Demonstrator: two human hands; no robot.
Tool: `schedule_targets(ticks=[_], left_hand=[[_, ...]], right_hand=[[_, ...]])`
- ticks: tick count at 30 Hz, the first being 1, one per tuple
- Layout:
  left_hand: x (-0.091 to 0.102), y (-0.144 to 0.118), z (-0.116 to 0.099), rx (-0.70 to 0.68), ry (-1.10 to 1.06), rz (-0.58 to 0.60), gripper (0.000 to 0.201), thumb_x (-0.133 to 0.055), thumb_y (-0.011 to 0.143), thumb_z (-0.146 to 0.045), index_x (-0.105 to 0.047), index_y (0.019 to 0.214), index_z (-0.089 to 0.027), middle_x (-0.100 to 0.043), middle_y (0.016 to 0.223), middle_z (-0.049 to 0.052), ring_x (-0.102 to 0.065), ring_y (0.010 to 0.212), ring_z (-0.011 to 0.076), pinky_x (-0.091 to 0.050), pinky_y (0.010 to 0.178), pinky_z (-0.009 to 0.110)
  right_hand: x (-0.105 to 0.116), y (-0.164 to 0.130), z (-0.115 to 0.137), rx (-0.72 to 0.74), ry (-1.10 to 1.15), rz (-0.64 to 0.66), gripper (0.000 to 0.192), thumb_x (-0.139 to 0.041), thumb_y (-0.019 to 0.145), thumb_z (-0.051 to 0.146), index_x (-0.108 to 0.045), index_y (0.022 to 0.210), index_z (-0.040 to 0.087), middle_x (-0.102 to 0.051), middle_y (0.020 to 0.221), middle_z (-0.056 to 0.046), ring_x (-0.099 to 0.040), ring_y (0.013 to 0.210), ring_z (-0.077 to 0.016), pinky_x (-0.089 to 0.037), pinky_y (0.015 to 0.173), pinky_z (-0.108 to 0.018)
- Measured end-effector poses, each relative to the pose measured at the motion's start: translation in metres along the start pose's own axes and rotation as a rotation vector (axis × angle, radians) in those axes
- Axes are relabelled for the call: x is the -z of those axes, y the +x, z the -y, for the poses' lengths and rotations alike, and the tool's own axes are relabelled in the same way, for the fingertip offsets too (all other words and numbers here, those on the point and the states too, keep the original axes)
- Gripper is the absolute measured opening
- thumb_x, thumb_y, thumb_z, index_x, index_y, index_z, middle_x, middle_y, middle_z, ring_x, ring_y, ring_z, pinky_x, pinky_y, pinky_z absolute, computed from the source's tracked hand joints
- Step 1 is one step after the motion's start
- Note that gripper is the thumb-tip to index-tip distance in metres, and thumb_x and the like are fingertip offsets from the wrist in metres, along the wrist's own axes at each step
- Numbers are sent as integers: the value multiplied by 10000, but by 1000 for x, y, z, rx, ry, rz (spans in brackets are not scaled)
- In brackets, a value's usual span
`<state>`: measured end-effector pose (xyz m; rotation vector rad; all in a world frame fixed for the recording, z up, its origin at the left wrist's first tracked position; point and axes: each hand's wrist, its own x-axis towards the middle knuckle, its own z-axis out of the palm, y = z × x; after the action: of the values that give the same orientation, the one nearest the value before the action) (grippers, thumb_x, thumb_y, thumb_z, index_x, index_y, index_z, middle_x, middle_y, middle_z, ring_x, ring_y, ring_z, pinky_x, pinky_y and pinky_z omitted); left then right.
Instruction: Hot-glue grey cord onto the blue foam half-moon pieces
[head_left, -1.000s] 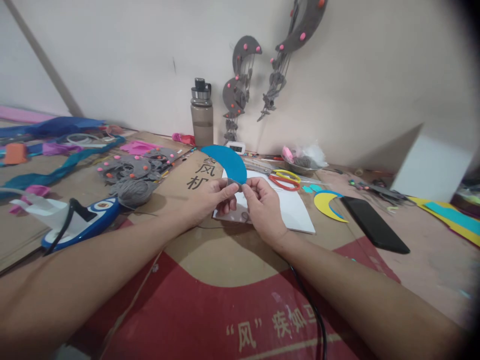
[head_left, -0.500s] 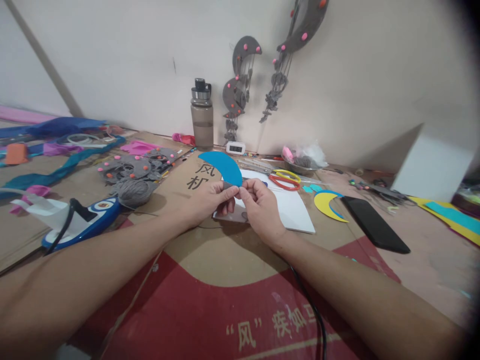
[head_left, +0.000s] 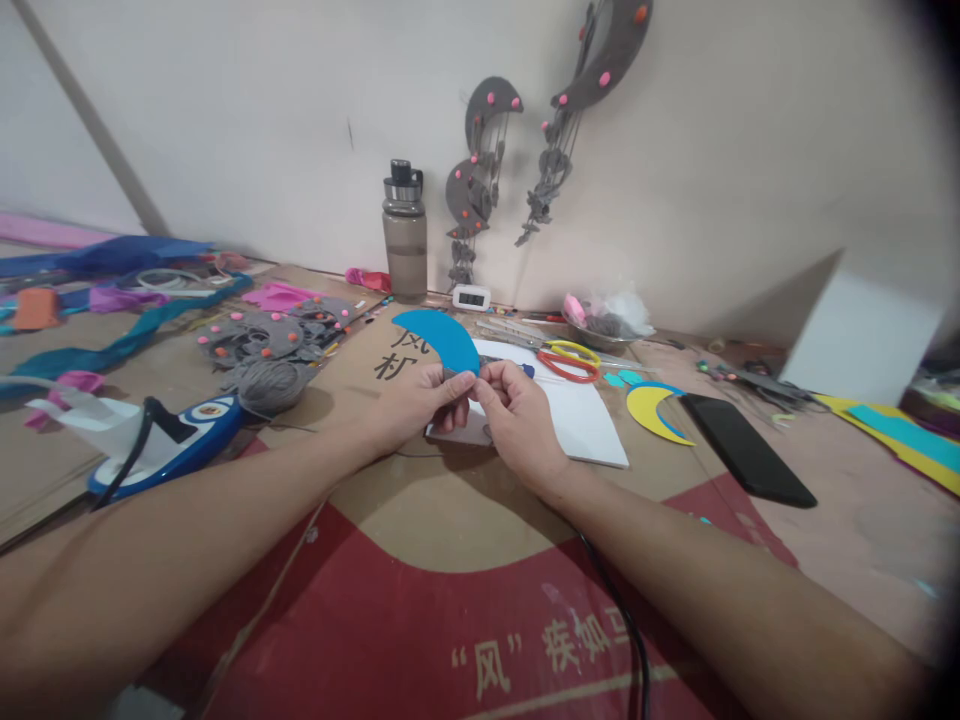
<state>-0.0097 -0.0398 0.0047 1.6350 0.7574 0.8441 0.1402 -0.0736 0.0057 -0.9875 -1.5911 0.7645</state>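
Note:
A blue crescent cutout (head_left: 439, 335) is held up in front of me, its far tip pointing away to the left. My left hand (head_left: 420, 405) pinches its near end between thumb and curled fingers. Right beside it, my right hand (head_left: 517, 410) has thumb and forefinger closed at the same near tip, and the thumbs almost touch. The crescent's lower end is hidden by the fingers. Under the hands lies a white pad of paper (head_left: 592, 425). Past the right hand are scissors (head_left: 570, 362) with red and yellow handles, and a yellow and blue crescent (head_left: 654, 412).
A black phone (head_left: 746, 450) lies to the right. On the left are a ball of grey yarn (head_left: 270, 385), grey crescents with pink and orange dots (head_left: 262, 335), and a blue power strip (head_left: 217, 425). A water bottle (head_left: 406, 235) and small clock (head_left: 471, 297) stand by the wall.
The blue crescent has shifted slightly left and down, tilting a little. Both hands keep their pinch at its near end with hardly any movement.

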Motion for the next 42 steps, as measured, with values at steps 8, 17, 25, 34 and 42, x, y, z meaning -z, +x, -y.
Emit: schedule_targets(ticks=[8, 17, 25, 34, 42], left_hand=[[-1, -1, -2, 8, -19, -2, 484, -462, 835, -534, -554, 591, -126, -517, 481, -1, -450, 431, 64, -309, 427, 182], [-2, -2, -3, -20, -4, -11, 474, -468, 833, -533, -570, 615, -125, -529, 494, 3, -454, 430, 67, -307, 428, 188], [-1, -1, 0, 5, 7, 15, 484, -463, 832, -538, -556, 600, -124, -522, 485, -1, -446, 424, 65, -313, 429, 184], [-3, -2, -4, -1, -35, -7, 453, -485, 819, -541, -552, 641, -131, -536, 505, -3, -452, 423, 65, -314, 415, 182], [-1, -1, -1, -3, 35, -6, 501, -456, 829, -551, -557, 589, -122, -513, 479, 7, -442, 425, 69, -289, 421, 189]], right_hand=[[0, 0, 1, 10, 0, 6, 146, -474, 857, 334, -482, 786, 206, -552, 653, 21, -497, 572, -107, -404, 545, -236], [1, -1, 3, -3, -7, -54, 138, -500, 834, 333, -495, 797, 200, -555, 705, 15, -500, 615, -110, -411, 587, -241], [1, 0, 2, -8, 7, -16, 148, -503, 841, 329, -478, 767, 203, -548, 652, 29, -508, 587, -107, -409, 577, -239], [1, -1, 4, -1, -12, -78, 142, -508, 832, 332, -502, 791, 197, -562, 705, 14, -494, 598, -105, -405, 570, -237], [-1, -1, 2, -11, 70, 54, 156, -458, 866, 362, -478, 796, 223, -577, 628, 24, -553, 587, -127, -456, 614, -269]])
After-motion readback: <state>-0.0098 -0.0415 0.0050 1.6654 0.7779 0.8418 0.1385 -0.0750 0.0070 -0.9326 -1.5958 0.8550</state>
